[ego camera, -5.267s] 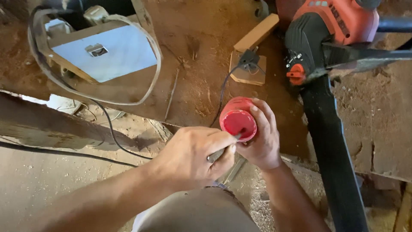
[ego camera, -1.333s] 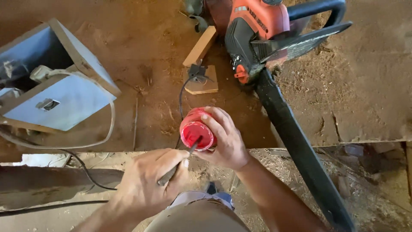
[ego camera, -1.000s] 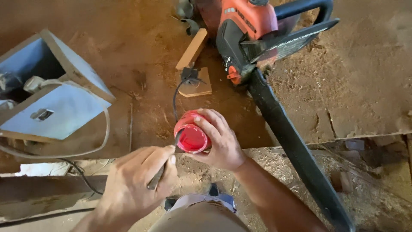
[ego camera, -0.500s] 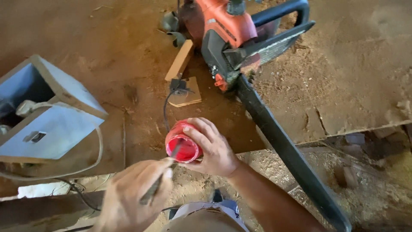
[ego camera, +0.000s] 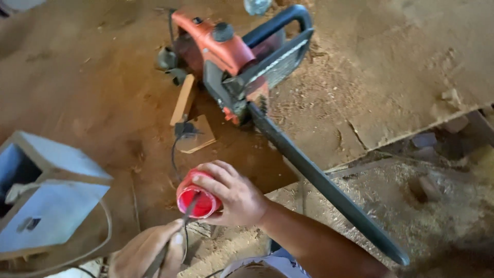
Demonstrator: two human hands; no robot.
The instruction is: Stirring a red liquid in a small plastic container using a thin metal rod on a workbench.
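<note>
Gripping a red cup (ego camera: 198, 198) over the desk (ego camera: 103, 98) edge: right hand (ego camera: 231, 198), fingers wrapped round its side. Left hand (ego camera: 149, 255) closed on a thin tool (ego camera: 177, 231), tip at the cup's mouth.

Risks, as judged: tool slipping off the rim toward the fingers; cup tipping off the edge; forearm brushing the chainsaw (ego camera: 242, 77) bar close beside it.

Sawdust-strewn wooden workbench (ego camera: 401, 77), bearing an orange chainsaw (ego camera: 242, 67), wood offcuts (ego camera: 191, 119) and a grey metal box (ego camera: 46, 201)
</note>
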